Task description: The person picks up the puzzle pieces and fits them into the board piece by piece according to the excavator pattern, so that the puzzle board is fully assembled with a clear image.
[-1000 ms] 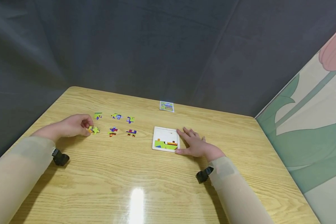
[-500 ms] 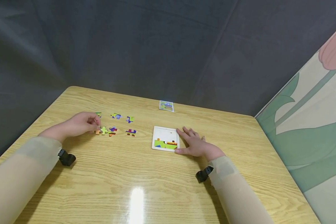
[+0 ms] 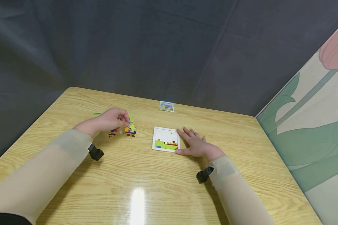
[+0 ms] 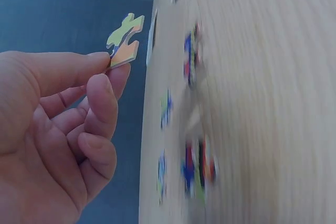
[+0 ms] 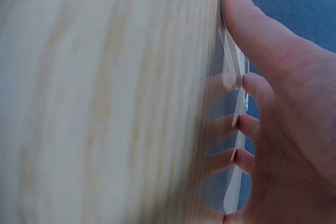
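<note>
In the head view my left hand [image 3: 110,120] is over the left part of the table, above the loose pieces. Its thumb and fingertips pinch a jigsaw piece [image 4: 126,45], green and orange with a bit of blue, clear of the table in the left wrist view. To the right lies a square white puzzle tray [image 3: 166,134], its lower part filled with green and red-yellow picture. My right hand [image 3: 195,146] rests spread at the tray's right edge, thumb at the lower corner and fingers toward the upper one, holding nothing.
Several loose jigsaw pieces lie under and around the left hand, among them a red-and-blue piece [image 3: 112,133] and a striped piece [image 3: 131,134]. A small picture card [image 3: 166,106] lies near the table's far edge. A dark curtain [image 3: 157,47] hangs behind.
The left hand has carried its jigsaw piece from the left end of the loose pieces rightward, over the others toward the tray. The right hand and the tray have stayed in place.
</note>
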The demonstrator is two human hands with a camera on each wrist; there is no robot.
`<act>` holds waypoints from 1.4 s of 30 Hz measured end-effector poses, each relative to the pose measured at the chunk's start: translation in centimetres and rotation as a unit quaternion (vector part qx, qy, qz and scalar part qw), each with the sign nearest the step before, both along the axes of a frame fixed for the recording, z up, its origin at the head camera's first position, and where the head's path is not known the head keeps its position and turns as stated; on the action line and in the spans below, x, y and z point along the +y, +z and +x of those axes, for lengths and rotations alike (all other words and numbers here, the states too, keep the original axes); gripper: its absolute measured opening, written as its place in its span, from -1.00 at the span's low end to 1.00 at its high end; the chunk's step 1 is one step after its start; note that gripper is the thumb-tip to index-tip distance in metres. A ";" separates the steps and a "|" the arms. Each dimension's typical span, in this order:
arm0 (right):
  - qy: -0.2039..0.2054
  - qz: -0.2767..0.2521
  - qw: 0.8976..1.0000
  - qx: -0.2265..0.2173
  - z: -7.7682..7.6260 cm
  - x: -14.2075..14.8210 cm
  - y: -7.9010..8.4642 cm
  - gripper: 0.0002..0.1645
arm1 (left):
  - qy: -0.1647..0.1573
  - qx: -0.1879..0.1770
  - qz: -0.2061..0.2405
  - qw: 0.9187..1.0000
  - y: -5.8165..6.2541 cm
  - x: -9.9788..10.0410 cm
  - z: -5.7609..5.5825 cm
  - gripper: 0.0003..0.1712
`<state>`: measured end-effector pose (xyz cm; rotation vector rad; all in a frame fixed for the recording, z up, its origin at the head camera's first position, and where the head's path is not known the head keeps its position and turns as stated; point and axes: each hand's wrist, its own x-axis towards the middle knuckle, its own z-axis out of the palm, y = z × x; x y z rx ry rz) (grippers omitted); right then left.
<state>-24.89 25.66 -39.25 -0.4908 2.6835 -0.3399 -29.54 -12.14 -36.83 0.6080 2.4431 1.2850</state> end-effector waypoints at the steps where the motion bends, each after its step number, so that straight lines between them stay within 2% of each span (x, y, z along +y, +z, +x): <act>1: -0.001 0.000 1.000 -0.001 0.0 0.0 0.0 0.19 | -0.001 -0.001 0.004 1.000 -0.1 0.6 -0.1 -0.94; 11: -0.008 0.003 1.000 -0.002 0.1 -0.2 0.1 0.20 | -0.030 0.001 0.050 0.998 -0.8 5.9 -0.9 -0.96; 15: -0.010 0.005 1.000 -0.004 0.2 -0.3 0.1 0.20 | -0.042 0.001 0.045 0.998 -1.4 7.9 -0.8 -0.96; 20: -0.011 0.010 1.000 -0.003 0.0 -0.3 0.0 0.21 | -0.040 -0.007 0.025 0.999 -2.0 9.8 -0.5 -0.96; 34: -0.014 0.010 1.000 -0.005 -0.1 -0.4 -0.1 0.21 | -0.025 -0.001 0.028 0.999 -3.5 11.3 -0.3 -0.94; 42: -0.015 0.012 1.000 -0.004 0.1 -0.5 0.1 0.22 | -0.016 0.014 0.005 1.000 -3.5 11.2 0.1 -0.93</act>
